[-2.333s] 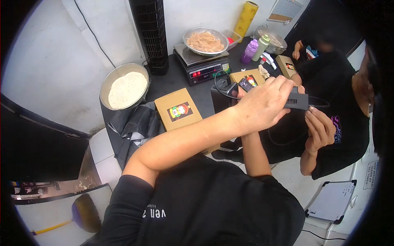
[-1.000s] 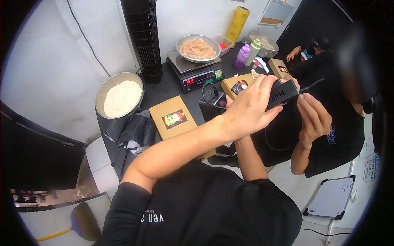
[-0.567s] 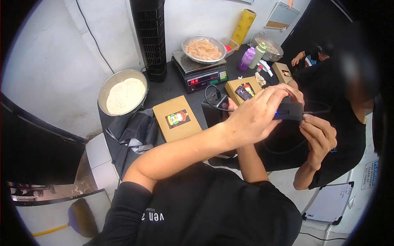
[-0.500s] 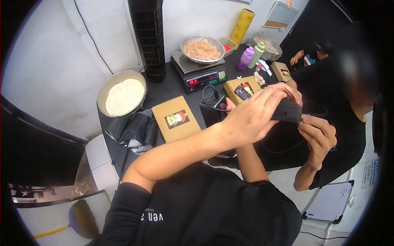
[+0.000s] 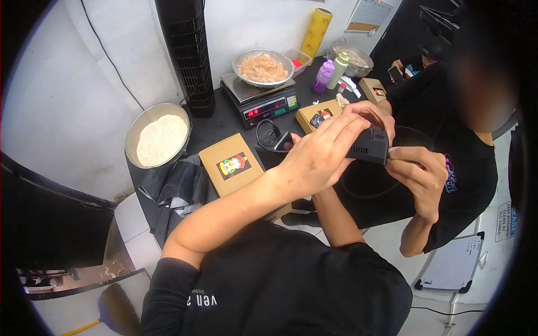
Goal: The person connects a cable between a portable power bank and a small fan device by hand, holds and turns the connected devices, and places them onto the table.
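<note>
- Fingers of the left hand [image 5: 315, 161] lie close together, clamped on a vented black box [image 5: 370, 150] held up in the air, right of the dark table [image 5: 208, 130]
- The right hand [image 5: 295, 138] is mostly hidden behind the left; a fingertip shows at a dark device [image 5: 271, 147] with a cable plugged in, but whether its fingers are closed I cannot tell
- A co-worker's hand [image 5: 420, 178] pinches at the vented box's far end, and another hand [image 5: 381, 119] reaches over its top
- On the table, a cardboard box [image 5: 231, 164] with a cartoon label lies beside crumpled black plastic [image 5: 178, 187] and a bowl of pale powder [image 5: 162, 141]
- Further back, a bowl of pale strips [image 5: 262, 68] sits on a scale [image 5: 260, 102] with red digits, near a purple bottle [image 5: 323, 77], a green bottle [image 5: 338, 70] and an upright yellow roll [image 5: 316, 31]
- White walls and a tiled floor [image 5: 141, 246] surround the table, with a broom [image 5: 116, 308] at lower left and a whiteboard [image 5: 453, 262] at lower right
- The left forearm blocks part of the cardboard box
</note>
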A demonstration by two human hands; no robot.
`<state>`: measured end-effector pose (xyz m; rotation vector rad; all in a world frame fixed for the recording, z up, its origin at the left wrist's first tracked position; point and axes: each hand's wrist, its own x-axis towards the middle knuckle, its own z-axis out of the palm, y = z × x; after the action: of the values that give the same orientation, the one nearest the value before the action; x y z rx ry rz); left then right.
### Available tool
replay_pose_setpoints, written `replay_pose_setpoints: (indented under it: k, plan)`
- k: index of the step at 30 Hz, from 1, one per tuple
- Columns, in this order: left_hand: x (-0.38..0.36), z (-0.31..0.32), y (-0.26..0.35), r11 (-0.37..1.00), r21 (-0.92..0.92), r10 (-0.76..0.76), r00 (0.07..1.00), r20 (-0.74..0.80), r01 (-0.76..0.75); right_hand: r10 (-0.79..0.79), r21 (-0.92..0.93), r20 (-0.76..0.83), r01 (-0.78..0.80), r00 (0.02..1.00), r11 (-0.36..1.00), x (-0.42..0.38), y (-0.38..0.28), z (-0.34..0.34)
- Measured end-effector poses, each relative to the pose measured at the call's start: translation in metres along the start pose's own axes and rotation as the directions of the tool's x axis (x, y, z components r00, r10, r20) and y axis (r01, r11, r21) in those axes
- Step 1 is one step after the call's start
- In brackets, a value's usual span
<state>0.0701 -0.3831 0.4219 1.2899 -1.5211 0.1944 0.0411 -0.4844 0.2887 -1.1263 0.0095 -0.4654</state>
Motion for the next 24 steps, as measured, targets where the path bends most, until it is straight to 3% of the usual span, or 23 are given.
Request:
replay_pose_setpoints:
  k: [16, 24]
  plan:
    - [0.001, 0.002, 0.005, 0.985, 0.124, 0.124, 0.992, -0.029, -0.119, -0.016, -0.018, -0.009, 0.016, 1.000, 1.000, -0.004, -0.003, 0.007]
    - [0.002, 0.004, 0.010, 0.983, 0.151, 0.111, 0.994, -0.011, -0.108, -0.006, -0.017, 0.010, 0.006, 1.000, 1.000, -0.005, -0.012, 0.005]
